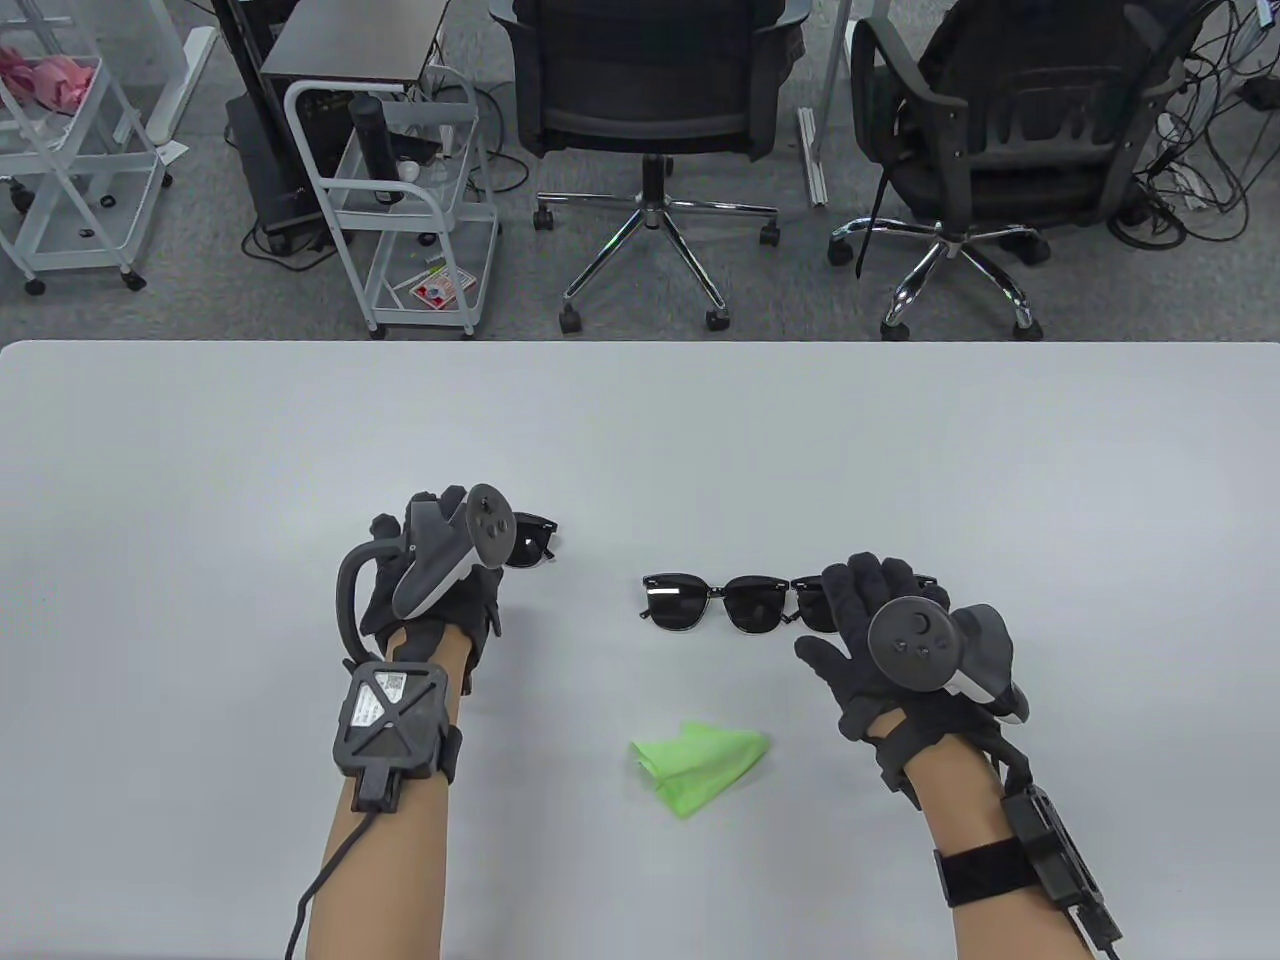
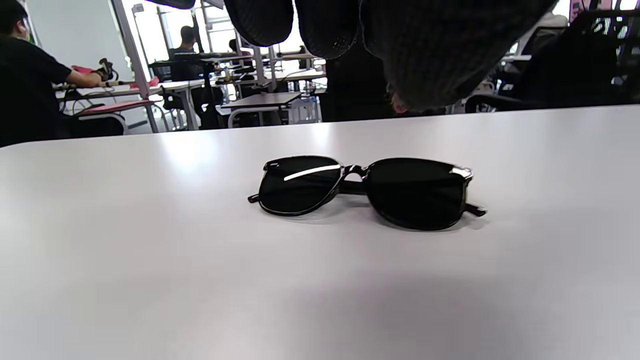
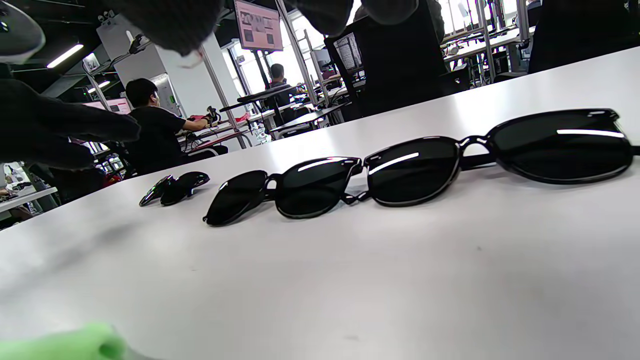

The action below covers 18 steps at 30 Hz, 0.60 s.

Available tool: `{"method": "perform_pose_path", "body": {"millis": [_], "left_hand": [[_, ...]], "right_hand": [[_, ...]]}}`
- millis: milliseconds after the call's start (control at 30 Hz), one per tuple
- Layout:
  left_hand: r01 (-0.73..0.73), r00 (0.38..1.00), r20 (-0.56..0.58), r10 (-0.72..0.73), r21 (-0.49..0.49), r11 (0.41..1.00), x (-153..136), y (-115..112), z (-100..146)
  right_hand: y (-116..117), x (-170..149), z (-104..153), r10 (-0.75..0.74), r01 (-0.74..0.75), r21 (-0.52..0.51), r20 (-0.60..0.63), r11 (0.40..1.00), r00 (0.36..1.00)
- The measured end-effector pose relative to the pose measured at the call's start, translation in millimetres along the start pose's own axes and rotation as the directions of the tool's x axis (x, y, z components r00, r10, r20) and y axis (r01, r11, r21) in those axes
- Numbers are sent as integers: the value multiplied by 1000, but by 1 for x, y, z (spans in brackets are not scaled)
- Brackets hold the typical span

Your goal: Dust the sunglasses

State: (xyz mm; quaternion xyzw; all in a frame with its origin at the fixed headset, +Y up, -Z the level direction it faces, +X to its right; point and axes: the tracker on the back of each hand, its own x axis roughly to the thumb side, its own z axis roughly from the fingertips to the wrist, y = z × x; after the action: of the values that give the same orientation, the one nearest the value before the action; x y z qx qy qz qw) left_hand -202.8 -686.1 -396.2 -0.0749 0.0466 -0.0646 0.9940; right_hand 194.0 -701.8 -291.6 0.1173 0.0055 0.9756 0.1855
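Three pairs of black sunglasses lie folded on the white table [image 1: 640, 430]. My left hand [image 1: 430, 535] hovers over the left pair [image 1: 530, 540]; in the left wrist view its fingers [image 2: 260, 20] hang above that pair [image 2: 367, 192] without touching it. The middle pair [image 1: 715, 602] lies free. My right hand [image 1: 865, 605] is spread flat over the right pair [image 1: 808, 600], hiding most of it; the right wrist view shows this pair [image 3: 500, 150] in line with the middle pair [image 3: 285, 192] and the left pair [image 3: 175, 189]. A crumpled green cloth [image 1: 700, 762] lies near the front, between my arms.
Beyond the table's far edge stand two office chairs [image 1: 650, 90] [image 1: 1000, 110] and a white wire cart [image 1: 410, 200]. People sit at other desks in the background of the wrist views. The green cloth [image 3: 65, 345] shows blurred at the right wrist view's bottom left.
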Motion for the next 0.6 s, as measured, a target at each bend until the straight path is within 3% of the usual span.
{"method": "perform_pose_path", "body": {"millis": [267, 600], "left_hand": [[117, 993, 31, -115, -75, 990, 1, -38, -48], [99, 995, 12, -98, -68, 993, 5, -54, -66]], "right_hand": [[0, 4, -1, 12, -12, -6, -1, 1000, 1000], [-1, -3, 0, -14, 14, -2, -15, 1000, 1000]]}}
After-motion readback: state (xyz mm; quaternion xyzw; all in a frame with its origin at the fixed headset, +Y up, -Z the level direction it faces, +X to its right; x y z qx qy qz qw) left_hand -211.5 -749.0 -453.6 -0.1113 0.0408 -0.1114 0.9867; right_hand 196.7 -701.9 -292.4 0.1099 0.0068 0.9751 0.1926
